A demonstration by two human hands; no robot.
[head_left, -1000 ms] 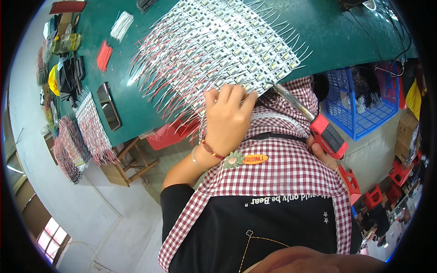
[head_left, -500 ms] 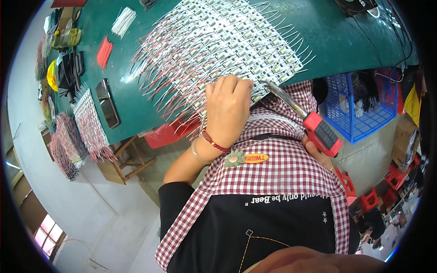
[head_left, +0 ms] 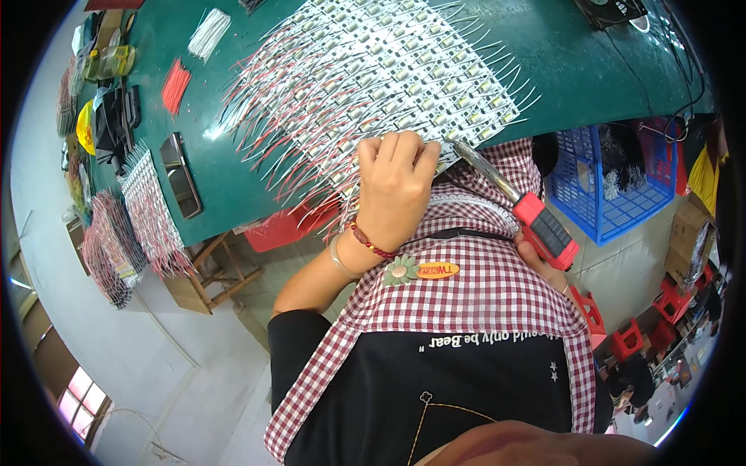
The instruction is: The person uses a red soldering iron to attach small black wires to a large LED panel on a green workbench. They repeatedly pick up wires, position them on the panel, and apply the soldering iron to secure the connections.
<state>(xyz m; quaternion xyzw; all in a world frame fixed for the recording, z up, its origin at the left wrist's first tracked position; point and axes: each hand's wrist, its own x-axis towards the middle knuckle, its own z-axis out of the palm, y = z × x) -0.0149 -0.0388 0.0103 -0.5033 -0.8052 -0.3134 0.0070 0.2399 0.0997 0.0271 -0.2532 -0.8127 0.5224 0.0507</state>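
A white sheet of small circuit boards, bristling with red and white wires, lies on the green table. Over its near edge my left hand is closed, knuckles up and fingertips at the boards. What the fingertips pinch, if anything, is hidden. My right hand is wrapped round the red and black handle of a soldering iron, mostly behind that handle. The metal tip of the iron points at the sheet's near edge, just right of my left fingers; whether it touches cannot be made out.
On the green table lie a bundle of white wires, red wires and a phone. More wired boards hang over the left edge. A blue basket stands right, below the table. Red stools are farther off.
My left hand has shifted a little to the right, its fingers more bunched and raised. The iron's handle has moved slightly left, while its tip stays at nearly the same place.
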